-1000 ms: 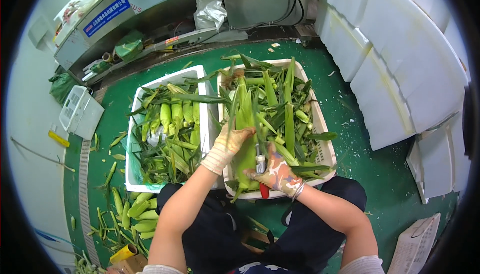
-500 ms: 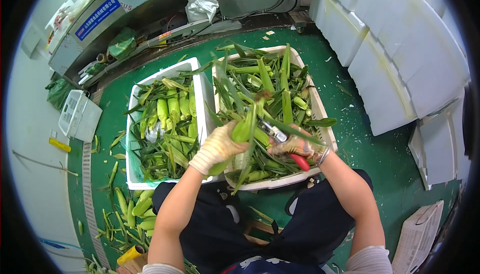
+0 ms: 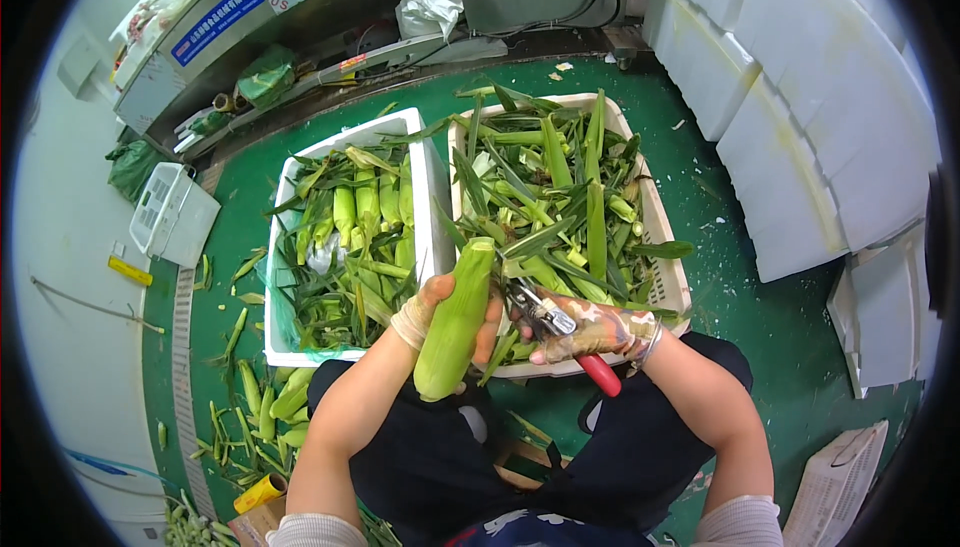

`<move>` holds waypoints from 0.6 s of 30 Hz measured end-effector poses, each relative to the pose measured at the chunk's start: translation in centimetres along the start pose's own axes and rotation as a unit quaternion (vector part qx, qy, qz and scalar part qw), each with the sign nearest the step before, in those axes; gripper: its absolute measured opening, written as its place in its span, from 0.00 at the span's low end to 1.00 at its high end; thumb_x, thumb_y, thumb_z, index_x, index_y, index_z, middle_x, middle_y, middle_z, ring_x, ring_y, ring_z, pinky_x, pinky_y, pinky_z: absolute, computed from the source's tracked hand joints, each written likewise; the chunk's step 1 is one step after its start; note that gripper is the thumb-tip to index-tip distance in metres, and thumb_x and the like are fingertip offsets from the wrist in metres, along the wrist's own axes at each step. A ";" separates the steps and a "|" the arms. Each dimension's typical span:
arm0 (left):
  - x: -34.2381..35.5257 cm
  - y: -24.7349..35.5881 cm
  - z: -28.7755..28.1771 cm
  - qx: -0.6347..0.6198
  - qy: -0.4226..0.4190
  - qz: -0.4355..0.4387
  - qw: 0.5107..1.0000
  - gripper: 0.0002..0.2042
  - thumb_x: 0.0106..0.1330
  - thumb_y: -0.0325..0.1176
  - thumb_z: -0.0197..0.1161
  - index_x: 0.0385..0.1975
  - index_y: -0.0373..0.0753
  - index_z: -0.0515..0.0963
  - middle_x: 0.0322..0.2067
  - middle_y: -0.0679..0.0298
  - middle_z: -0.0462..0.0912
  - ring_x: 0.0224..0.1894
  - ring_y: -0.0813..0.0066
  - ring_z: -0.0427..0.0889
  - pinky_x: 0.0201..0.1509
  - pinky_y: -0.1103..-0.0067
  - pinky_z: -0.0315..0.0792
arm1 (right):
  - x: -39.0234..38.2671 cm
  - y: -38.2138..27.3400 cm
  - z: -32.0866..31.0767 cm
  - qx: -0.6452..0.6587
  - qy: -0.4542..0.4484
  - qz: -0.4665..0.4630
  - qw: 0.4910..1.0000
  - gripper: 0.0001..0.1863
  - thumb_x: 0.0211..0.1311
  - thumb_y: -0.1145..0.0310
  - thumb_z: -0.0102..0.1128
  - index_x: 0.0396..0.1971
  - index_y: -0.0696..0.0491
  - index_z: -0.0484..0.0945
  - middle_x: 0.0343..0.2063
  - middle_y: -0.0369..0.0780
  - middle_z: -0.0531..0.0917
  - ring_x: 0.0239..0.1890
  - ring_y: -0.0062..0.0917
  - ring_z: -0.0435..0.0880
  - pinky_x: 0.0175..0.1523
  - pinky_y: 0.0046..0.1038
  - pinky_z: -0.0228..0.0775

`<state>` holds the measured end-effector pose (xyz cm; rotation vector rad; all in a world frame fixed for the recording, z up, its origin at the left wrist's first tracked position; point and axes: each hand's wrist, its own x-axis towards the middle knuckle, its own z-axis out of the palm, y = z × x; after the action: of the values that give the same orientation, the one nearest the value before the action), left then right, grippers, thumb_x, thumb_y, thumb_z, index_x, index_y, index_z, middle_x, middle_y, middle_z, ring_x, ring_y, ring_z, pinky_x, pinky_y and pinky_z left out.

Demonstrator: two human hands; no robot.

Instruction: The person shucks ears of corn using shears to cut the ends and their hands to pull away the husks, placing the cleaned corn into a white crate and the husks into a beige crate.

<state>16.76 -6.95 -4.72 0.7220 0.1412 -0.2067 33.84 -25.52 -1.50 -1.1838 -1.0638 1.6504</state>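
Left hand (image 3: pixel 430 299) is wrapped round the corn (image 3: pixel 455 322), thumb one side, fingers the other; right hand (image 3: pixel 590 329) has its fingers closed round the pruners (image 3: pixel 553 320); can't tell if the blades are apart. Corn's basically upright in view, stub end up and leaning a bit right; the blades are just right of that upper half, left hand nearer obviously; crate (image 3: pixel 668 247) of husks beyond, box (image 3: pixel 432 217) of more cobs to its left.
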 end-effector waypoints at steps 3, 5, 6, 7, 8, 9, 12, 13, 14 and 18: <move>0.1 -0.1 0.3 -0.021 0.043 0.003 0.999 0.36 0.50 0.66 0.59 0.35 0.30 0.75 0.20 0.47 0.78 0.20 0.52 0.81 0.25 0.67 0.78 | -0.1 -1.2 -0.5 0.113 0.028 0.006 0.993 0.22 0.49 0.71 0.71 0.44 0.55 0.71 0.27 0.32 0.76 0.26 0.16 0.76 0.31 0.20 0.70; 0.0 0.7 0.5 -0.024 0.111 0.034 0.993 0.36 0.52 0.66 0.57 0.35 0.30 0.75 0.21 0.46 0.78 0.20 0.52 0.81 0.24 0.66 0.78 | 0.8 -1.3 0.2 0.090 0.146 -0.011 0.985 0.13 0.49 0.74 0.70 0.33 0.57 0.74 0.19 0.35 0.78 0.17 0.17 0.76 0.18 0.21 0.67; 0.0 1.9 1.3 0.021 0.129 0.031 0.991 0.36 0.51 0.68 0.59 0.38 0.33 0.75 0.24 0.51 0.79 0.21 0.59 0.80 0.26 0.71 0.77 | 1.2 -0.2 -0.1 0.154 0.216 -0.013 0.964 0.13 0.49 0.74 0.70 0.32 0.56 0.74 0.18 0.35 0.77 0.16 0.18 0.75 0.17 0.21 0.67; -0.6 3.1 1.1 0.062 0.143 0.064 0.986 0.34 0.53 0.66 0.59 0.39 0.33 0.75 0.26 0.54 0.80 0.23 0.61 0.81 0.29 0.72 0.78 | 1.7 0.4 -0.3 0.215 0.277 -0.015 0.936 0.12 0.50 0.73 0.70 0.31 0.56 0.74 0.17 0.35 0.77 0.14 0.19 0.75 0.17 0.22 0.66; -1.6 4.5 1.2 0.106 0.189 0.101 0.971 0.33 0.55 0.64 0.59 0.40 0.34 0.74 0.26 0.55 0.80 0.25 0.64 0.81 0.31 0.73 0.78 | 1.2 0.0 -1.8 0.265 0.301 -0.025 0.916 0.11 0.51 0.70 0.69 0.26 0.53 0.73 0.15 0.34 0.75 0.13 0.21 0.73 0.16 0.22 0.66; -3.2 5.8 0.8 0.146 0.240 0.132 0.951 0.32 0.56 0.63 0.58 0.40 0.34 0.74 0.27 0.56 0.81 0.27 0.66 0.82 0.32 0.74 0.78 | 0.9 -0.4 -2.9 0.235 0.369 -0.040 0.899 0.11 0.53 0.66 0.68 0.23 0.52 0.72 0.14 0.33 0.74 0.12 0.21 0.73 0.16 0.23 0.66; -10.6 9.4 -6.6 0.288 0.438 0.249 0.815 0.26 0.61 0.55 0.59 0.42 0.34 0.73 0.28 0.56 0.81 0.25 0.66 0.81 0.30 0.72 0.78 | -0.4 0.5 -5.8 0.226 0.383 -0.015 0.895 0.13 0.53 0.65 0.68 0.25 0.52 0.72 0.16 0.35 0.74 0.13 0.24 0.74 0.17 0.25 0.69; -14.0 10.2 -9.3 0.337 0.507 0.272 0.745 0.24 0.63 0.53 0.58 0.43 0.35 0.73 0.28 0.57 0.80 0.26 0.67 0.81 0.31 0.71 0.77 | -1.0 1.0 -6.0 0.200 0.383 -0.020 0.901 0.13 0.52 0.65 0.68 0.26 0.53 0.71 0.17 0.36 0.74 0.14 0.25 0.75 0.18 0.25 0.70; -17.8 10.5 -11.6 0.344 0.568 0.234 0.710 0.24 0.64 0.52 0.58 0.44 0.35 0.73 0.29 0.56 0.81 0.29 0.66 0.81 0.34 0.71 0.77 | -1.0 1.5 -5.9 0.150 0.402 -0.004 0.903 0.14 0.51 0.65 0.69 0.28 0.53 0.71 0.18 0.35 0.74 0.16 0.23 0.75 0.22 0.23 0.70; -39.0 3.7 -23.2 0.645 0.671 0.015 0.365 0.18 0.64 0.44 0.56 0.44 0.35 0.74 0.33 0.50 0.82 0.38 0.55 0.81 0.44 0.69 0.75 | 0.8 3.1 -3.0 -0.060 0.386 0.049 0.919 0.22 0.47 0.62 0.74 0.33 0.55 0.70 0.22 0.35 0.76 0.26 0.23 0.76 0.31 0.24 0.71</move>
<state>-21.52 16.64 -11.83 2.3993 1.7430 0.5092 36.16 -25.21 -5.24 -1.7829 -0.5992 1.0139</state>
